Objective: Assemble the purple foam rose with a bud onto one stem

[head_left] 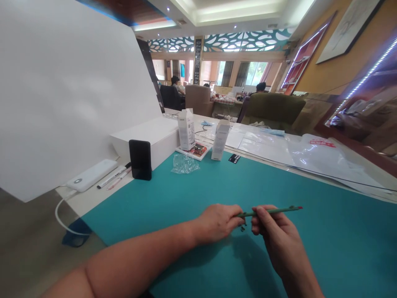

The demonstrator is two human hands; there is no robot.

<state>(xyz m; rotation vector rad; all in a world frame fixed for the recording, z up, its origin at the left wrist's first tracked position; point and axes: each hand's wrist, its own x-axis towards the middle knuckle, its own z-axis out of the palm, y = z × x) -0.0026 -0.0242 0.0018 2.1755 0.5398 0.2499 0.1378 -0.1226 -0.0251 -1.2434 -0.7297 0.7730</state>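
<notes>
A thin green stem [287, 210] with a small red tip at its right end lies nearly level above the teal mat [173, 198]. My left hand [218, 222] is closed on its left end, and some small dark bits show just under those fingers; what they are I cannot make out. Farther along, my right hand [281, 234] pinches the same stem between thumb and fingers, a short gap away from the left hand. The red tip sticks out past the right hand. The stem's left end is hidden inside my left fingers.
A black phone [140, 160] stands upright at the left, near a white power bank [93, 174] and a marker [113, 177]. Crumpled clear plastic [185, 164] and two white boxes [186, 131] stand behind the hands. Plastic sheets [273, 149] cover the far right. People sit in the background.
</notes>
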